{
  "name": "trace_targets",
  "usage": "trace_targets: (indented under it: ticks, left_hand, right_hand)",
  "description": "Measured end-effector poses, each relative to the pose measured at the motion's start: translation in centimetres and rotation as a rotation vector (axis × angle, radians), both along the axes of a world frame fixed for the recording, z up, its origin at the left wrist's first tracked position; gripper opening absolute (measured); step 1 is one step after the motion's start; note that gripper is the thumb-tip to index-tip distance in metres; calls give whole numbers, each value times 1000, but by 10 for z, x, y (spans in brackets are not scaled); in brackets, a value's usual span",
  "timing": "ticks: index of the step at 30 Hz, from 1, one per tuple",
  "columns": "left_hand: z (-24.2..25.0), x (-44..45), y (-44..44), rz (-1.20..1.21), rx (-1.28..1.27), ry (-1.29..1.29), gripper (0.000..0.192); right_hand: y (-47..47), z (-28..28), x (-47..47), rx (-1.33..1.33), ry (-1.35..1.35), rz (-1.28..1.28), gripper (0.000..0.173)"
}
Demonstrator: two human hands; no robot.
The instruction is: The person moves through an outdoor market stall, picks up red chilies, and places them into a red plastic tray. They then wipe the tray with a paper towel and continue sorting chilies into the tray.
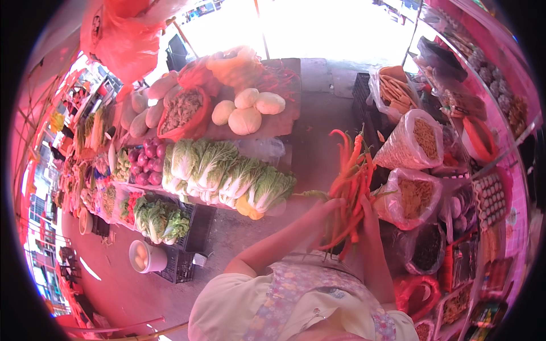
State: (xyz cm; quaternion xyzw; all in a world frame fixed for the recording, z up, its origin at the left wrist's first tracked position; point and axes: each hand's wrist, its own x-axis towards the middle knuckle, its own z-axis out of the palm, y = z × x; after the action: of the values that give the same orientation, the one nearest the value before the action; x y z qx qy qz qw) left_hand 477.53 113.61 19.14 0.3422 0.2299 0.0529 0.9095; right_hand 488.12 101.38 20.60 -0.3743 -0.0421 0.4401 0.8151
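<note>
A bunch of long red chili peppers (352, 174) is gathered upright in front of my apron (281, 294). My left hand (332, 209) grips the bunch from its left side, and my right hand (367, 209) clasps it from the right. Some peppers hang below my hands, their tips pointing down. A greenish pepper or stem (310, 194) sticks out to the left beyond my left hand. Beside my right hand stands a plastic bag of dried yellowish food (413, 198). My fingers are partly hidden by the peppers.
Napa cabbages (226, 174) line the stall on the left, with round pale vegetables (245, 120) and red onions (147, 162) behind. A white bucket (149, 258) and black crates (177, 262) stand on the floor. Open bags (420, 138) and egg trays (489, 200) crowd the right.
</note>
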Motion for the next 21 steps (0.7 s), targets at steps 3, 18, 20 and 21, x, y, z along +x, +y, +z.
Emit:
trace_targets:
  ticks: [3,18,20,21]
  left_hand:
    - [-13,48,43,109,32,-108,45]
    - [-30,270,272,471,119,0,36]
    - [-42,290,308,516,107,13,35]
    - [-49,301,327,536,108,-12,35]
  right_hand:
    - [50,-16,58,-58,-42,81,41]
    - [323,-31,319,-269,-55,352,25]
    - [367,-37,338,-319,-96,357,24]
    - [389,-40,350,-341,-95,354,22]
